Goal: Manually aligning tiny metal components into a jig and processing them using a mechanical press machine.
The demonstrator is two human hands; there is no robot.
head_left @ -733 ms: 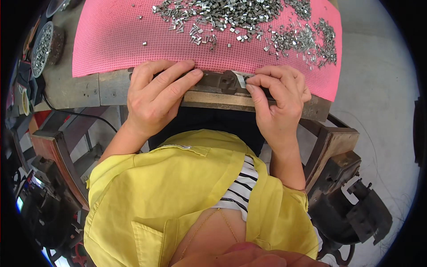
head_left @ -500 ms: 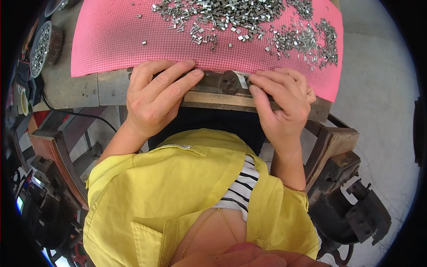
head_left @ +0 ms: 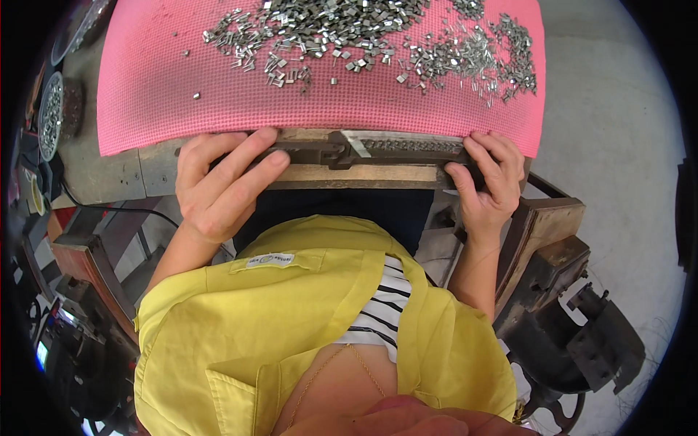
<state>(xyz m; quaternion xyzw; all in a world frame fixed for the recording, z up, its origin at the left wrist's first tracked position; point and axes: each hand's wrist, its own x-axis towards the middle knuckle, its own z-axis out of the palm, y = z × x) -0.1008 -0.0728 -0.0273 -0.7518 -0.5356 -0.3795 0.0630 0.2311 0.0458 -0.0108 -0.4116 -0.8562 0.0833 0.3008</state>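
A long dark metal fixture [head_left: 316, 152] lies along the near edge of the bench, with a joint-like block at its middle. Its right half carries a pale metal strip and a row of small, textured pieces [head_left: 407, 146] too fine to make out singly. My left hand [head_left: 222, 182] is bent around the fixture's left end, fingers on top and thumb hidden. At the right end my right hand [head_left: 494, 174] grips it, fingertips over the far side and thumb on the near side. Beyond both hands, a pile of small silvery metal clips [head_left: 342, 29] lies on the pink mat [head_left: 240, 109].
Bare wooden bench top [head_left: 109, 178] shows left of the mat. A bowl of small metal parts [head_left: 52, 116] stands at the far left, near a black cable [head_left: 120, 208]. Below, a wooden-edged bench leg [head_left: 542, 225] and a dark machine [head_left: 571, 327] stand to the right.
My right hand has slid right along the fixture to its end, uncovering the pale strip and row of pieces. My left hand appears slightly further left; the whole view has shifted a little.
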